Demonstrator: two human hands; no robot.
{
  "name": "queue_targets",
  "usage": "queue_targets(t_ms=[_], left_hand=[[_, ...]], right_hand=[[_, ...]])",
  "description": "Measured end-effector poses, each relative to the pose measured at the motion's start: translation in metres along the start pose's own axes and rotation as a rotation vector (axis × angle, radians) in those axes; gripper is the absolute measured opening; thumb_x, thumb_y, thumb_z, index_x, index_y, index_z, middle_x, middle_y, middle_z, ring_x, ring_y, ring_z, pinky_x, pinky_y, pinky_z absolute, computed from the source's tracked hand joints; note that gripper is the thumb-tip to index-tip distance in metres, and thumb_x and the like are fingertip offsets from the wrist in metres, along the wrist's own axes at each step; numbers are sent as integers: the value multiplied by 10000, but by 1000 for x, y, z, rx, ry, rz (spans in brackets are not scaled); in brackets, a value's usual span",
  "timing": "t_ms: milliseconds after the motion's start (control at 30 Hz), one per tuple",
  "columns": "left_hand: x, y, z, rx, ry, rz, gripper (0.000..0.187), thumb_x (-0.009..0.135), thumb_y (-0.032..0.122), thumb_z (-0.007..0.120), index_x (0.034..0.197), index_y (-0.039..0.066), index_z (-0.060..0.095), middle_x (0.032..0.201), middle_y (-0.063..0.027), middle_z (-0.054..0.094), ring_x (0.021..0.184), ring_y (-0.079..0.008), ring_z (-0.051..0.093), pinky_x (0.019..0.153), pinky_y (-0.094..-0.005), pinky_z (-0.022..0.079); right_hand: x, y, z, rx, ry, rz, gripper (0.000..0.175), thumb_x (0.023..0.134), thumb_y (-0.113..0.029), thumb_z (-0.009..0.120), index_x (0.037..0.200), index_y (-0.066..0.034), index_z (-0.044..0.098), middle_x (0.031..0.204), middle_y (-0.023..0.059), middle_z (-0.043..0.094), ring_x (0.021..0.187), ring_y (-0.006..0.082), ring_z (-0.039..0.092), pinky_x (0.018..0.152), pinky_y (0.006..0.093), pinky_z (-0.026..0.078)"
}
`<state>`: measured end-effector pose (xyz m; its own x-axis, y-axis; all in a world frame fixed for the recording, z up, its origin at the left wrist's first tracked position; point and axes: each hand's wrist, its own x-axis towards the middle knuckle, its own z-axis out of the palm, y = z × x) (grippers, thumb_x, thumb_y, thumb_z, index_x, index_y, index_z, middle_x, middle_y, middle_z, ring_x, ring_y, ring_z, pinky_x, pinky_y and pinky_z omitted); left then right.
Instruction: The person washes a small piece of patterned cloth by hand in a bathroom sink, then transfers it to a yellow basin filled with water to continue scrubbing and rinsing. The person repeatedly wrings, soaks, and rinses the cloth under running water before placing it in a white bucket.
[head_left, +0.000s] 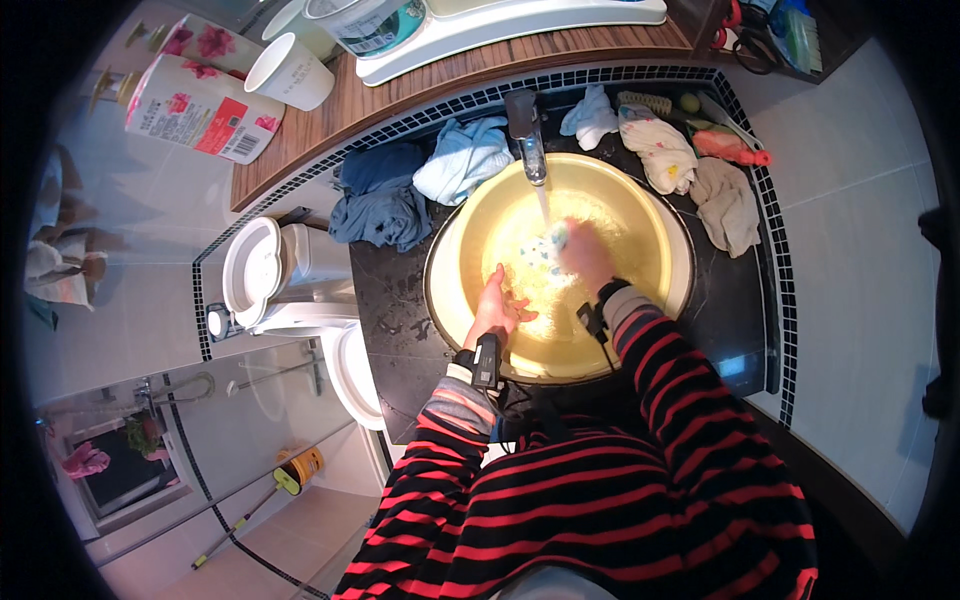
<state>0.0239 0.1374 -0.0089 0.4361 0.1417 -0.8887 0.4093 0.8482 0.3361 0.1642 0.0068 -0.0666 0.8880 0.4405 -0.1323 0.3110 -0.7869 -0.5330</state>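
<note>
A yellow plastic basin (630, 191) holding water stands in the round sink, and water runs into it from a chrome faucet (529, 142). My right hand (589, 251), blurred, is over the basin on a small white cloth with blue-green spots (544, 251), just below the stream. Its fingers look closed around part of the cloth. To the left, my left hand (501, 306) is spread at the basin's near left side with nothing in it. Both wrists wear black straps with small devices and cables.
Bunched blue cloths (382, 199), a light blue towel (463, 159), a patterned white cloth (658, 150) and a beige cloth (725, 204) lie behind the basin on the black counter (397, 300). A wood-look shelf (420, 94) holds paper cups and pump bottles. A toilet stands at left.
</note>
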Motion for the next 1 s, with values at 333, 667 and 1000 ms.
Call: queue_targets(t_ms=[333,667,1000], left_hand=[[16,-4,-16,-39,-530,328,436,957,429,426,1102,27,508,986,-116,564,941,-254,571,872,-419,469],[-2,18,-1,-199,22,38,668,920,512,456,1381,80,238,1432,-244,282,1173,-435,455,860,-552,465],[-3,-14,-10,-40,-279,275,558,899,576,453,1224,122,456,1166,-138,515,1041,-301,532,893,-538,430]], right_hand=[[-73,-102,9,558,-144,-236,215,743,-211,629,796,-6,591,835,176,589,778,354,587,659,416,464],[29,11,-7,-2,313,-26,242,770,-241,587,950,-79,575,861,128,585,894,353,581,752,466,467],[-68,-100,6,1021,-426,11,277,799,-227,588,936,14,576,871,163,625,824,259,606,762,337,470]])
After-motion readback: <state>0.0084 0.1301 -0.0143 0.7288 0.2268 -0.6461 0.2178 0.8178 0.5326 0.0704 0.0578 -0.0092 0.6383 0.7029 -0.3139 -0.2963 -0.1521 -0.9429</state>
